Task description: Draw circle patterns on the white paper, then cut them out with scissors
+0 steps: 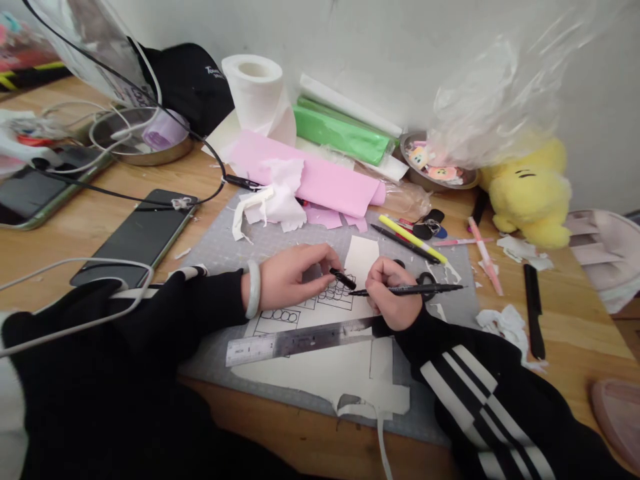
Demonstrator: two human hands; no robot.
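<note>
Pen point(445, 289) and cap point(343, 278), one in each hand

Our left hand point(297, 273) reaches in from the left, its back showing, thumb and fingers pinching the cap. Our right hand point(395, 293) comes from the near right, fingers curled firmly around the pen, its tip pointing left. We hold both over the drawn paper point(310, 315), beyond the steel ruler point(295, 343).

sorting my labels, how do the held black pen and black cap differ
The pen is long, while the cap is short. The pen sits in the right hand, the cap in the left hand. The pen lies almost level in the picture; the cap slants down to the right. Both are black.
</note>
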